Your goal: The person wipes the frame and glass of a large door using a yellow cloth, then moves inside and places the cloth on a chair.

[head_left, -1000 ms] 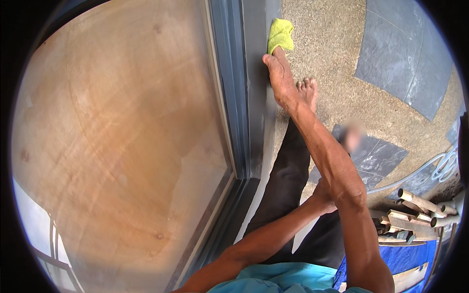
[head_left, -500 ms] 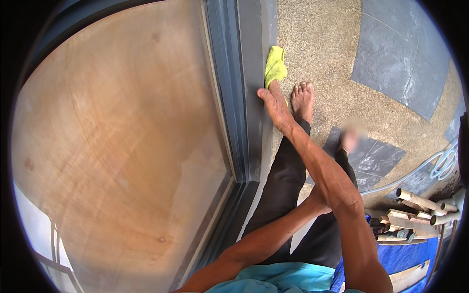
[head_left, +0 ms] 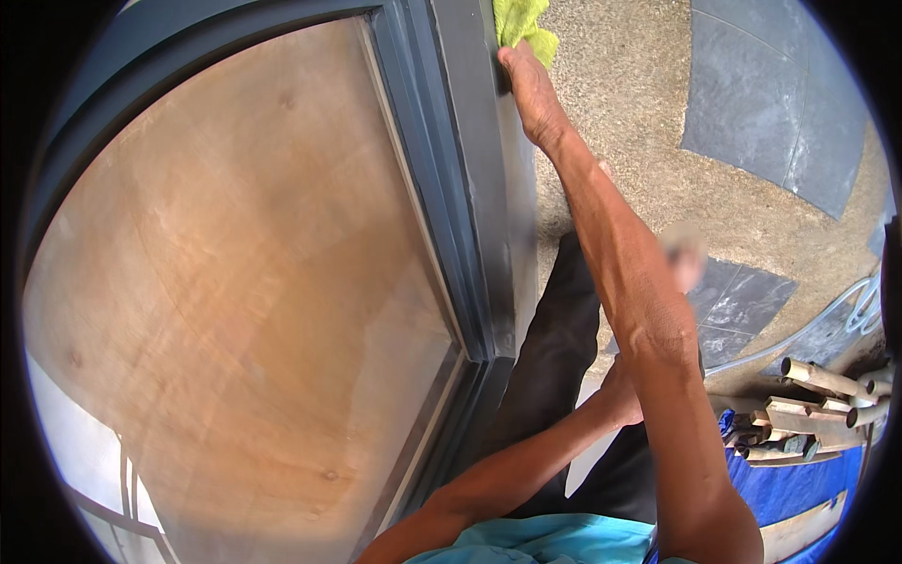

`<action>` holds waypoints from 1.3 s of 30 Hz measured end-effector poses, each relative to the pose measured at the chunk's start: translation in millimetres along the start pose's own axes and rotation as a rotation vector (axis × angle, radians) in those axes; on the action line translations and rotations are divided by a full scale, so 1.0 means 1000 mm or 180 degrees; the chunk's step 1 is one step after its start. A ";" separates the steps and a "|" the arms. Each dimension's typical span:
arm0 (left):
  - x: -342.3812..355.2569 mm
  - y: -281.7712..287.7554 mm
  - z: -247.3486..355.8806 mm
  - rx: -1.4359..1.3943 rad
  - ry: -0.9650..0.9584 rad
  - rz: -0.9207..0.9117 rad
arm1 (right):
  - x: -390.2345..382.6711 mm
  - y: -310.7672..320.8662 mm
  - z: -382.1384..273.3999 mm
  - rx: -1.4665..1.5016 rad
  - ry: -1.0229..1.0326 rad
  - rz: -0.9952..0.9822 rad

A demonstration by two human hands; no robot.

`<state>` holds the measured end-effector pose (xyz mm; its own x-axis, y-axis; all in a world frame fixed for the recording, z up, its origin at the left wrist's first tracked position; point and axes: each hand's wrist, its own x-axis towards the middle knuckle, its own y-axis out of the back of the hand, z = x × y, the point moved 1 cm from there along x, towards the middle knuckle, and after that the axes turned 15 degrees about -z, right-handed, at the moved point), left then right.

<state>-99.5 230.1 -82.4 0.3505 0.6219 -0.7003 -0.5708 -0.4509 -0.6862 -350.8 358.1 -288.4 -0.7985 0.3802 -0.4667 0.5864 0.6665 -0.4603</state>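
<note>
1. Across most of the left side, a glossy brown wood-grained panel [head_left: 235, 282] inside a blue-grey frame [head_left: 413, 169], with a plain grey border [head_left: 474, 141] along the right.
2. Beyond that border, a pebbly floor [head_left: 625, 103] with dark slate-like tiles [head_left: 770, 103] at upper right and others near mid-right.
3. Close to the right rim, a looped pale-blue hose [head_left: 863, 315]; below, a pile of wooden pieces and tubes [head_left: 808, 414] beside a blue tarp [head_left: 799, 489].
4. In the way: a dark trouser leg [head_left: 554, 320] between frame and right forearm, plus a blurred patch [head_left: 684, 258] above the tiles.
5. Stretched far forward, nearly straight: right hand [head_left: 536, 99] at the top, closed on a yellow-green cloth [head_left: 521, 23], fingers partly hidden.
6. Cloth placed beside the grey border, cut off by the upper edge.
7. Reaching across beneath the right arm: left hand [head_left: 620, 397], fingers hidden; cannot tell how far open or whether holding anything.
</note>
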 end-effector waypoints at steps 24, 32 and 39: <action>0.003 -0.005 -0.006 -0.1769 -0.0408 -0.0053 | -0.025 0.018 0.096 0.0848 -0.1591 0.0135; -0.007 0.003 0.035 0.0817 0.0730 -0.0105 | 0.051 0.024 0.002 0.0274 -0.0185 0.0046; -0.010 -0.001 0.059 0.0004 -0.0116 0.0285 | 0.032 0.035 0.070 0.0840 -0.1242 0.0399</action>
<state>-145.9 262.0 -63.0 0.2709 0.6020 -0.7511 -0.5996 -0.5049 -0.6210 -346.6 348.7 -372.1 -0.6385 0.1448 -0.7559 0.7296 0.4264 -0.5346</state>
